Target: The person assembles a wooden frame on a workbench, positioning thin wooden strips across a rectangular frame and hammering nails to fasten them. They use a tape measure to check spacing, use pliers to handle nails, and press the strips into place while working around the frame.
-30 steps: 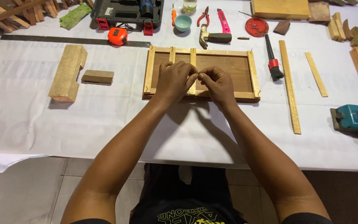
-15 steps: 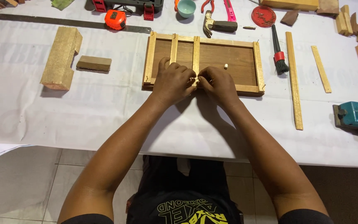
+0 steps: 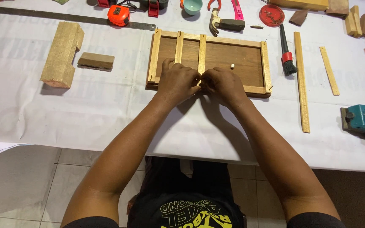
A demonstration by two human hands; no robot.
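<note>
A shallow wooden tray frame [image 3: 233, 59] with a dark brown base and pale slat edges lies on the white-covered table. Two pale divider slats [image 3: 201, 52] stand across its left half. My left hand [image 3: 177, 82] and my right hand [image 3: 222, 84] meet at the near edge of the frame, fingers curled together at the foot of the right divider slat. What the fingertips pinch is hidden. A small pale peg [image 3: 232, 66] lies loose on the tray base just beyond my right hand.
A pale wood block [image 3: 62, 52] and a small brown block [image 3: 96, 61] sit at left. A steel ruler [image 3: 64, 17], orange tape measure [image 3: 119, 14], hammer [image 3: 227, 24], brush [image 3: 287, 57], long slats [image 3: 301, 80] and a teal power tool [image 3: 364, 120] surround the frame.
My hands stay together at the frame's near edge. The view has shifted, so everything sits slightly lower and the frame looks a little more to the right.
</note>
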